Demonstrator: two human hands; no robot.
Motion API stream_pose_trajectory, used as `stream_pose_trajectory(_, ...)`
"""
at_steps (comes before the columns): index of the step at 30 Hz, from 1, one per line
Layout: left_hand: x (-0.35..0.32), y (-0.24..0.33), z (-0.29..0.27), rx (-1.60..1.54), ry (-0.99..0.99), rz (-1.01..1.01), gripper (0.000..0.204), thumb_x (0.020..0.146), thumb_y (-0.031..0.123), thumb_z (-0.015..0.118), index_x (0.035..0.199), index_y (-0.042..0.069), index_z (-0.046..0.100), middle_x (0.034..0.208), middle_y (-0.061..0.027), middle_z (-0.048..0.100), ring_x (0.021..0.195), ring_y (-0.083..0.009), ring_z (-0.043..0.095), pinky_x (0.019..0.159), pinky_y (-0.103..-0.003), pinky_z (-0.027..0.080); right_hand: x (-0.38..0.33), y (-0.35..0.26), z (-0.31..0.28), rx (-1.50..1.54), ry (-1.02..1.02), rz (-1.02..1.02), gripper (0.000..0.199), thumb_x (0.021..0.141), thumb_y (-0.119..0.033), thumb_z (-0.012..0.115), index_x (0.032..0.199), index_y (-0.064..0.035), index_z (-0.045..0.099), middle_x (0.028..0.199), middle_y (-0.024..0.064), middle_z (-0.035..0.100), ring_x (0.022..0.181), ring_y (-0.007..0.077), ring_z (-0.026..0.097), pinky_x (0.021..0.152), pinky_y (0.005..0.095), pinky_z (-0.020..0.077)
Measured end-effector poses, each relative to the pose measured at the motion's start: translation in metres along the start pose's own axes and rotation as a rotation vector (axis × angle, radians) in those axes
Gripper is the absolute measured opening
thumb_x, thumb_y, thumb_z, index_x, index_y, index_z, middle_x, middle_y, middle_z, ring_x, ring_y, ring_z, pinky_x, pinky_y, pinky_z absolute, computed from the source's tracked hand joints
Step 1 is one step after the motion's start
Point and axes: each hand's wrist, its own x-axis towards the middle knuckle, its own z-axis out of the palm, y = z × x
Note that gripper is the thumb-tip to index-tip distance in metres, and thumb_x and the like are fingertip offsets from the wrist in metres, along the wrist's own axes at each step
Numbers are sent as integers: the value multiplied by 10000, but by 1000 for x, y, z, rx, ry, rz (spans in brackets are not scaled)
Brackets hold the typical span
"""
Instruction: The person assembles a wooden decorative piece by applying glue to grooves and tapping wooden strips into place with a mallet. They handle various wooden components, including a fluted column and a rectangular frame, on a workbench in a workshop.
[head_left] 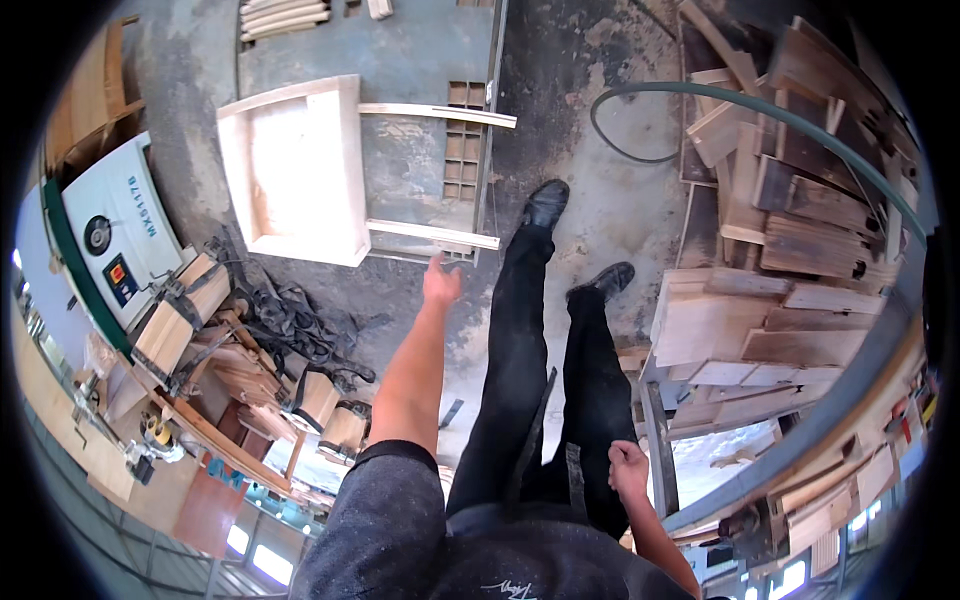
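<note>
My left hand point(441, 283) reaches forward with its fingers apart and nothing in them. Its fingertips are close to the nearer of two pale wooden bars point(435, 235); whether they touch it I cannot tell. Both bars stick out to the right from a boxy, light wooden frame point(300, 168), whose bright middle is washed out. Beside my right thigh, my right hand point(628, 470) is curled into a loose fist, with nothing showing in it.
A grey-blue work surface point(405, 175) lies under the frame, with a slotted metal grid point(461, 150) along its edge. Stacked boards point(770, 330) fill the right side, near a curved green hose point(720, 90). At left are a white machine point(120, 235) and dark crumpled material point(300, 325).
</note>
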Motion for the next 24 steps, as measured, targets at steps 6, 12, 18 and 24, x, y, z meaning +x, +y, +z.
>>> stream_pose_trajectory(6,88,0,51,-588,-217,-468,765,868,67,649,1571,191,373,1325,-114,565,1157,-245,574,946,-499,519,34,-35,3,-50,48,74,198,1000,-196,649,1126,-44,644,575,22,545,391,110,496,346,261,362)
stream_pose_trajectory(12,101,-13,50,-798,-34,-370,595,961,107,662,1515,116,446,1274,-102,600,1117,-237,611,882,-436,555,30,-58,-4,-128,-5,66,242,1010,-218,634,1157,-26,633,610,34,575,406,109,506,367,255,379)
stream_pose_trajectory(18,-27,85,-33,-1162,-29,-142,414,979,27,616,1377,-34,524,1086,-132,634,863,-193,669,709,-331,571,-11,-55,7,-123,-72,-197,278,996,-179,625,1207,1,616,744,53,648,557,108,606,490,250,472)
stream_pose_trajectory(24,-253,251,-182,-977,-292,422,691,935,-70,589,1557,18,300,1223,-160,607,1061,-270,683,907,-353,573,-122,-179,8,-182,-141,-705,455,971,-291,644,1332,-18,606,1106,149,722,1014,228,707,902,354,548)
